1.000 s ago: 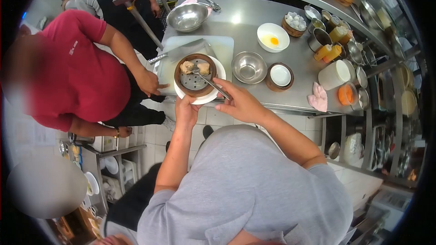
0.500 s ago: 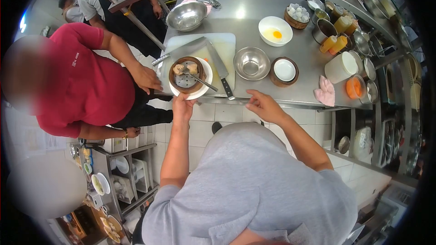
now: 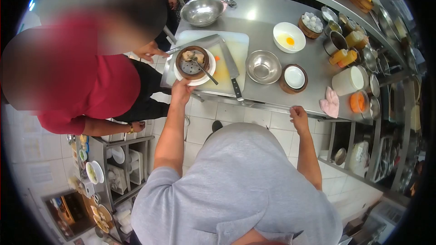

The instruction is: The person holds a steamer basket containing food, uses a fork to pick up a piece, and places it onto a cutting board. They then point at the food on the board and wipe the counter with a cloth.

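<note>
Bare counter (image 3: 269, 94) lies open between the knife (image 3: 231, 66) and the pink cloth (image 3: 330, 102), while a person in red (image 3: 91, 86) crowds the left of the plate (image 3: 200, 81).

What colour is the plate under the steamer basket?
The plate is white, clearest in the head view.

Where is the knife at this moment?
In the head view the knife lies on the cutting board, just right of the plate with the steamer, left of the steel bowl.
</note>
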Available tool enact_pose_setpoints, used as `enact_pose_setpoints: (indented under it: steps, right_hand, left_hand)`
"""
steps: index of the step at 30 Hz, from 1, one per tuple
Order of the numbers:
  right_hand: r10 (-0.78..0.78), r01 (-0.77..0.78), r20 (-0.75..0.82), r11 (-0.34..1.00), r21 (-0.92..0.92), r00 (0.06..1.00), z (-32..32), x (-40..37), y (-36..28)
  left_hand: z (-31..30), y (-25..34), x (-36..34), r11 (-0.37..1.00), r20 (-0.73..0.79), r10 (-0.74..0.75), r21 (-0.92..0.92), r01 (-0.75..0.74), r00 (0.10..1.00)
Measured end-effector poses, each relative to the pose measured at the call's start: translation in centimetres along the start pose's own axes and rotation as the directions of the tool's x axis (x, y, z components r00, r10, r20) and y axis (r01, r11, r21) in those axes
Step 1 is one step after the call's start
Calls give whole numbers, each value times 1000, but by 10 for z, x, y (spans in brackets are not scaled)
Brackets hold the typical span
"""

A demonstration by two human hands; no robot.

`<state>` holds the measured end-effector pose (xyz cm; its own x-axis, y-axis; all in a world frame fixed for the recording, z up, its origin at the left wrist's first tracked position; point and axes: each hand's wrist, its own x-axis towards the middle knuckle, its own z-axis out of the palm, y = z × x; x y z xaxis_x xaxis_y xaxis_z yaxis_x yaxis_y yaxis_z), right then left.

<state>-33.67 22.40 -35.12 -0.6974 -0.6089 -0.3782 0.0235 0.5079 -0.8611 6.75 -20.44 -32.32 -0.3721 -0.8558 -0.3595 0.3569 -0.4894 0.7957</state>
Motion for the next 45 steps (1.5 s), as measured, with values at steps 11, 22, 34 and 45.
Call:
enact_pose_setpoints:
  steps: [11, 22, 34, 45]
  right_hand:
    - [311, -310, -73, 951, 20, 948, -2, 40, -10]
    - [345, -337, 38, 931, -140, 938, -10, 49, -33]
    - [421, -410, -5, 881, -236, 907, -7, 51, -36]
    - [372, -373, -39, 916, -148, 927, -1, 40, -45]
  left_hand:
    - [-24, -9, 3, 997, -14, -21, -77, 20, 1000]
    - [-21, -7, -17, 994, -92, 33, -104, -42, 995]
    - [4, 14, -19, 984, -61, 57, -164, -66, 997]
    - [1, 30, -17, 948, 97, 94, -313, -59, 991]
